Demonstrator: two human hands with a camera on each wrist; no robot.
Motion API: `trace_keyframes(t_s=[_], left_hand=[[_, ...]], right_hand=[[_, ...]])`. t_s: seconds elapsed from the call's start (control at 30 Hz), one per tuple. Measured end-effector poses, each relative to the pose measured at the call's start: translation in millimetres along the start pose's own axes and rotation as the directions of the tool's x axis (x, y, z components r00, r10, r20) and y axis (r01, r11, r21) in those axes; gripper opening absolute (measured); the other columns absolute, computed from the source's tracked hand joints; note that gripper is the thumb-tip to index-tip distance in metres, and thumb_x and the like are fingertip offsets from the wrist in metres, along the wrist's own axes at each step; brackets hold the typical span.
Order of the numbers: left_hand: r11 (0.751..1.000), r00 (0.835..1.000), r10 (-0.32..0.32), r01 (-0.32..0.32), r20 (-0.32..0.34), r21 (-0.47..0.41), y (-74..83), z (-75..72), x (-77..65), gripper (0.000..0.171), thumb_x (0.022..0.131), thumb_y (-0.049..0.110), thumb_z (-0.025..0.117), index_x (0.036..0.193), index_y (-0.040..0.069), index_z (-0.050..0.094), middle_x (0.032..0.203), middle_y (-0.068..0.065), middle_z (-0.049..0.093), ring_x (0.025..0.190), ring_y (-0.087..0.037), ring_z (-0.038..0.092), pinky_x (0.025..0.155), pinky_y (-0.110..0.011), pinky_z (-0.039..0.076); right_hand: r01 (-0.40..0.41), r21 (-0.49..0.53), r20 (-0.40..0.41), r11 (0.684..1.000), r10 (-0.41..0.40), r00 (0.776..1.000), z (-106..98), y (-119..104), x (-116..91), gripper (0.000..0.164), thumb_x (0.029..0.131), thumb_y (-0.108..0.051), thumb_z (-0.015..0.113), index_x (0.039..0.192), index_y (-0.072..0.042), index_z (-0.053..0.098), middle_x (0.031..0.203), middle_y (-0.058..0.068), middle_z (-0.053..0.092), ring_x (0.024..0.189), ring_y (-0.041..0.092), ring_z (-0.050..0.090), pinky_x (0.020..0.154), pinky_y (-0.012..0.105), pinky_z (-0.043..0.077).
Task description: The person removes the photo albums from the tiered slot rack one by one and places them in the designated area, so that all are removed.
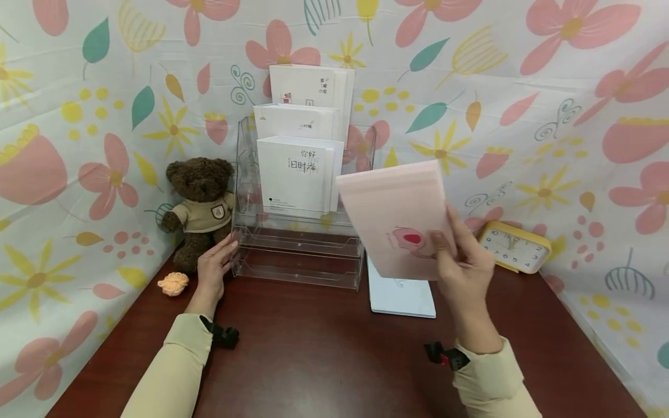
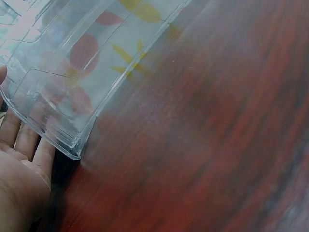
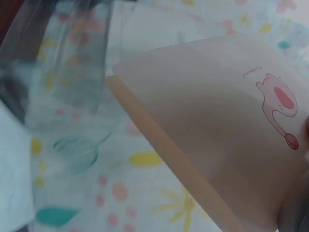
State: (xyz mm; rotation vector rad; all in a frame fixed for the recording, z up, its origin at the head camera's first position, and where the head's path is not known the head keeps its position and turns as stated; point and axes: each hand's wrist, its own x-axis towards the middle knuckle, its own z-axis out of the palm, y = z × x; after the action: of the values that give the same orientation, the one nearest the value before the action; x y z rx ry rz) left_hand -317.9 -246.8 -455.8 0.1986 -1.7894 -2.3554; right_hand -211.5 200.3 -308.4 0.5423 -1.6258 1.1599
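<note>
In the head view, my right hand [image 1: 465, 261] holds a pink notebook [image 1: 392, 215] by its right side, thumb on the cover. The cover's pink and red drawing [image 3: 280, 106] shows in the right wrist view. My left hand [image 1: 215, 264] touches the lower left side of a clear plastic rack [image 1: 298, 278], its fingers extended along that side. The left wrist view shows these fingers [image 2: 43, 154] against the rack's clear wall. Three tiers of white-covered books, among them a front book [image 1: 292, 186], stand in the rack. A light blue notebook [image 1: 402, 299] lies partly under the raised pink one.
A brown teddy bear [image 1: 201, 203] sits left of the rack, with a small orange object [image 1: 173, 284] before it. A yellow clock [image 1: 514, 247] stands at the right. Flowered cloth [image 1: 444, 87] lines the back and sides of the dark wooden table [image 1: 313, 360].
</note>
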Motion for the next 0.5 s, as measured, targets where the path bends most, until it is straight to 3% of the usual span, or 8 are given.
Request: trace_keyframes(t_s=[0.13,0.3,0.37,0.5], left_hand=[[1.0,1.0,0.0,0.0,-0.001,0.009,0.2,1.5,-1.3,0.053,0.093,0.032,0.076,0.142,0.019,0.061,0.14,0.004,0.061,0.131,-0.015,0.055,0.113,-0.044,0.035],[1.0,1.0,0.005,-0.005,0.004,0.001,2.4,3.1,-2.6,0.053,0.093,0.032,0.075,0.142,0.019,0.06,0.136,0.007,0.063,0.127,-0.014,0.058,0.11,-0.042,0.039],[1.0,1.0,0.008,-0.008,0.005,-0.002,2.9,3.1,-2.7,0.053,0.093,0.032,0.075,0.142,0.019,0.06,0.136,0.007,0.063,0.127,-0.014,0.058,0.109,-0.042,0.04],[1.0,1.0,0.003,-0.003,0.006,0.002,2.9,2.7,-3.9,0.053,0.093,0.033,0.075,0.143,0.02,0.06,0.137,0.007,0.062,0.129,-0.015,0.056,0.111,-0.042,0.038]], right_hand=[[-0.116,0.036,-0.016,0.993,0.116,0.993,-32,24,-6,0.051,0.086,0.019,0.067,0.133,0.001,0.064,0.115,0.003,0.073,0.093,0.006,0.07,0.079,0.015,0.053],[-0.313,-0.011,-0.044,0.95,0.312,0.949,-67,51,-16,0.05,0.093,0.008,0.066,0.14,-0.009,0.06,0.117,-0.002,0.072,0.094,0.004,0.07,0.075,0.014,0.053],[-0.353,-0.043,-0.05,0.935,0.351,0.935,-75,59,-18,0.05,0.094,0.006,0.065,0.14,-0.012,0.06,0.121,0.0,0.071,0.097,0.005,0.07,0.077,0.014,0.053],[-0.367,-0.088,-0.063,0.926,0.363,0.93,-85,71,-19,0.048,0.096,0.002,0.065,0.14,-0.016,0.061,0.121,-0.001,0.07,0.098,0.005,0.069,0.077,0.014,0.052]])
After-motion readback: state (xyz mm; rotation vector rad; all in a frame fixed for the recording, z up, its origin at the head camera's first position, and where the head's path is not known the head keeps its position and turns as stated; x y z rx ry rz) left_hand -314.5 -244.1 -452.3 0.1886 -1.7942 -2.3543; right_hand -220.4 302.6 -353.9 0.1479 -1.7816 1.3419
